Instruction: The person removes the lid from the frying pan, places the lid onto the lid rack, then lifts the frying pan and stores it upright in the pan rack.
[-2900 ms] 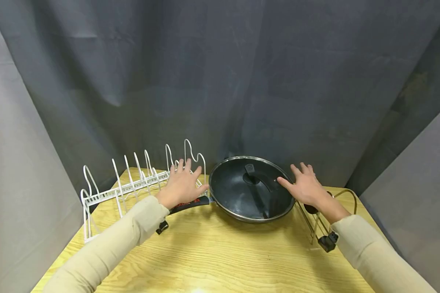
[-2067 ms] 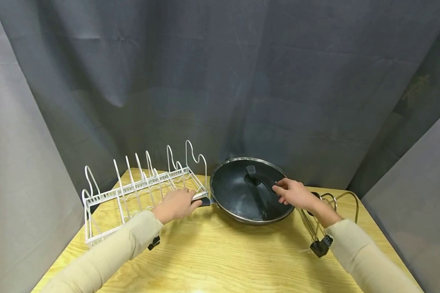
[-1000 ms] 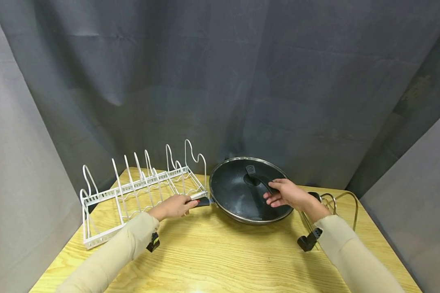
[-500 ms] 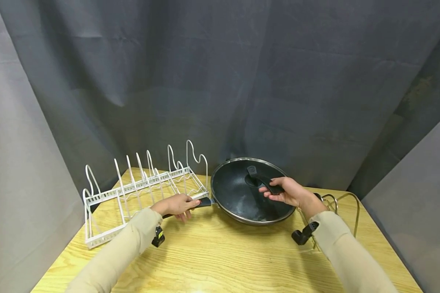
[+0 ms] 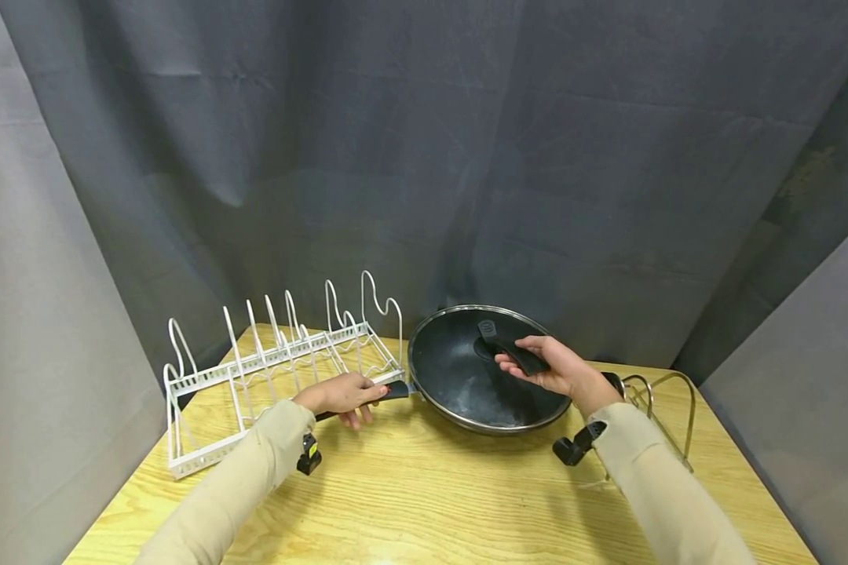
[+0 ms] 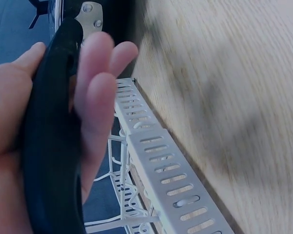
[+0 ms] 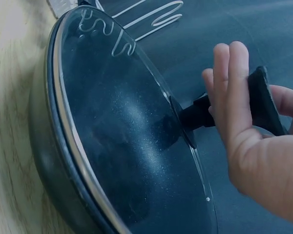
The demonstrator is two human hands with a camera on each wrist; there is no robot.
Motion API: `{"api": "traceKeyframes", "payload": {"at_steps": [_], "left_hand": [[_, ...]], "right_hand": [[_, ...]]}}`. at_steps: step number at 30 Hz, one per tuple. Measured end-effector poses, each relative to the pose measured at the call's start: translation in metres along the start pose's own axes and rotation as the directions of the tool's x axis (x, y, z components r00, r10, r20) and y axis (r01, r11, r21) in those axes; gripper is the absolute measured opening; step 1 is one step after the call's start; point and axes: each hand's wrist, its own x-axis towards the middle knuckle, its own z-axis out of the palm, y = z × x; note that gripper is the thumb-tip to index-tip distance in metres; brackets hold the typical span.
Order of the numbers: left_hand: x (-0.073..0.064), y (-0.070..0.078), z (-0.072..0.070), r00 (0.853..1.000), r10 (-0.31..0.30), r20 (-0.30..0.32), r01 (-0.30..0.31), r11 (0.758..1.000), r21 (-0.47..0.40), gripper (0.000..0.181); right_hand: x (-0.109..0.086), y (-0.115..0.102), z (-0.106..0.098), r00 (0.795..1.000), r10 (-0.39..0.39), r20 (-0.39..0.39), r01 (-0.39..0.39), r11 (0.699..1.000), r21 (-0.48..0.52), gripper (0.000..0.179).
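Observation:
A black wok (image 7: 53, 180) with a clear glass lid (image 5: 459, 377) sits on the wooden table, its long handle pointing left. My left hand (image 5: 345, 395) grips the black wok handle (image 6: 53, 131), thumb along one side and fingers round the other. On top of the lid stands a slanted black lid handle (image 5: 521, 357). My right hand (image 5: 553, 369) holds it between thumb and fingers, as the right wrist view also shows. The lid lies on the wok's rim.
A white wire pot rack (image 5: 208, 455) stands left of the wok, right behind the left hand. At the right, partly behind the right forearm, is a gold wire rack (image 5: 692, 404). A dark grey curtain (image 5: 424, 157) hangs behind the table.
Both hands, at first spread open above the wok, have come down. The left has taken hold of the wok handle, the right of the lid handle. Wok and lid look unmoved.

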Motion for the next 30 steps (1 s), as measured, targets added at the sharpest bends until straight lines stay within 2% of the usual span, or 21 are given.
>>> {"api": "traceKeyframes", "payload": {"at_steps": [3, 9, 15, 19, 23, 30], "left_hand": [[0.0, 0.0, 0.0, 1.0, 0.002, -0.005, -0.002, 1.0, 0.004, 0.047], [-0.002, 0.002, 0.0, 1.0, -0.011, -0.007, 0.011, 1.0, 0.003, 0.045], [-0.002, 0.001, 0.0, 1.0, -0.011, -0.01, 0.011, 1.0, 0.001, 0.046], [-0.001, -0.001, 0.002, 1.0, -0.004, -0.018, 0.004, 1.0, 0.005, 0.045], [-0.002, -0.001, 0.003, 1.0, 0.001, -0.025, -0.001, 1.0, 0.006, 0.043], [-0.003, 0.001, 0.001, 0.999, 0.008, -0.031, -0.008, 1.0, 0.004, 0.043]], "right_hand": [[0.002, -0.001, 0.0, 1.0, 0.005, -0.01, -0.005, 0.999, 0.033, 0.053], [0.009, -0.002, -0.001, 0.999, 0.018, -0.045, -0.017, 0.999, 0.034, 0.054], [0.015, -0.002, -0.004, 0.999, 0.034, -0.019, -0.033, 0.999, 0.007, 0.048], [0.017, 0.0, -0.006, 0.999, 0.052, -0.006, -0.053, 0.998, -0.037, 0.051], [0.018, -0.001, -0.007, 0.996, 0.081, 0.044, -0.078, 0.995, -0.058, 0.054], [0.022, -0.006, -0.01, 0.973, 0.119, 0.196, -0.122, 0.992, 0.006, 0.054]]}}
